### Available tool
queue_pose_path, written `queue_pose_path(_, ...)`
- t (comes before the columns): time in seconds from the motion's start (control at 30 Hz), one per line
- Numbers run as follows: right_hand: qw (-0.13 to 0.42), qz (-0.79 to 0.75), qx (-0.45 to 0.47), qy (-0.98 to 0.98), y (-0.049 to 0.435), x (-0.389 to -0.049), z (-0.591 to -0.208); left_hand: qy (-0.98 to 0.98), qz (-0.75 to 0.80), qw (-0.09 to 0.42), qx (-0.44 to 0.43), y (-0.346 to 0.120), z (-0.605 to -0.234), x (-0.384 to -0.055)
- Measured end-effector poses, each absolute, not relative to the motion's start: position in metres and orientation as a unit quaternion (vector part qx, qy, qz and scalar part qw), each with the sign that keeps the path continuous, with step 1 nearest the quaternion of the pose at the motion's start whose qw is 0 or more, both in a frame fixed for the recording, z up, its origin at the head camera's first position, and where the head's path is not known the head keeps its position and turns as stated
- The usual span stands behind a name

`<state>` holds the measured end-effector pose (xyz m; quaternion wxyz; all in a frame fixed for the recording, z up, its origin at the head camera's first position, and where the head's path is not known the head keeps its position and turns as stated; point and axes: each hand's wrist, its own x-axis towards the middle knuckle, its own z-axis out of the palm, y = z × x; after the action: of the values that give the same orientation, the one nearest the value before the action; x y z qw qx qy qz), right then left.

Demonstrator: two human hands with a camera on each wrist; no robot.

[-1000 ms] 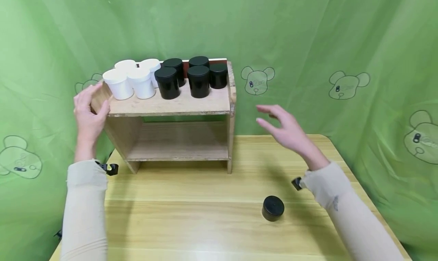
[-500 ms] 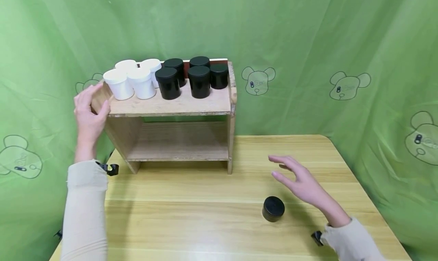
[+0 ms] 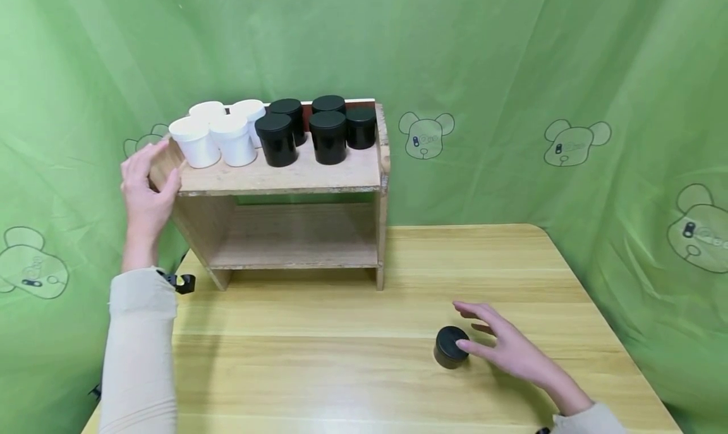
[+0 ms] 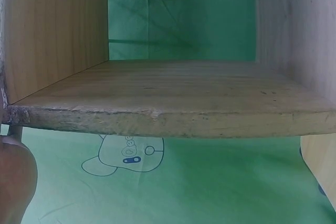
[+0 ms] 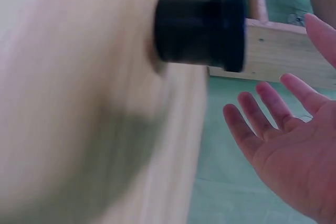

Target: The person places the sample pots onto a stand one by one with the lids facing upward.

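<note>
My left hand (image 3: 146, 191) grips the upper left side panel of a wooden shelf (image 3: 284, 181), thumb at the front and fingers over the outer edge. In the left wrist view only part of that hand (image 4: 16, 179) shows, beside a shelf board (image 4: 173, 103). A lidded black jar (image 3: 449, 352) stands upright on the table. Just right of it my right hand (image 3: 506, 345) is spread, its thumb overlapping the lid in the head view. The right wrist view shows a gap between the jar (image 5: 197, 30) and the relaxed fingers of the right hand (image 5: 299, 145).
On the top board stand several white jars (image 3: 196, 143) at the left and several black jars (image 3: 330, 140) at the right. The lower board (image 3: 301, 238) is below them. A green curtain (image 3: 483, 61) surrounds the wood-grain table (image 3: 318, 377).
My right hand has come down and toward the front of the table, from beside the shelf to the lone black jar. The left hand has kept its place on the shelf.
</note>
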<state>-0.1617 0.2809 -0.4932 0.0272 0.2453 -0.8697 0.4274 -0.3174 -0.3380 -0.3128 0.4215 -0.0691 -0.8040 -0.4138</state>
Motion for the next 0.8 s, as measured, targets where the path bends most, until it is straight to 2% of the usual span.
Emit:
queue_pose_path(0.2, -0.007, 0.42, 0.242, -0.875, 0.277, -0.16, -0.504, -0.806, -0.415, 0.417, -0.062, -0.338, -0.313, -0.316)
queue_pose_path(0.43, -0.017, 0.407, 0.259, -0.876, 0.274, -0.163, -0.508, -0.803, -0.417, 0.421, -0.067, -0.338, -0.311, -0.316)
queue_pose_path(0.63, -0.036, 0.388, 0.236, -0.89, 0.275, -0.165, -0.51, -0.803, -0.418, 0.42, -0.067, -0.338, -0.311, -0.316)
queue_pose_path(0.8, -0.028, 0.376, 0.241, -0.895, 0.275, -0.167, -0.509, -0.804, -0.421, 0.415, -0.06, -0.337, -0.311, -0.316)
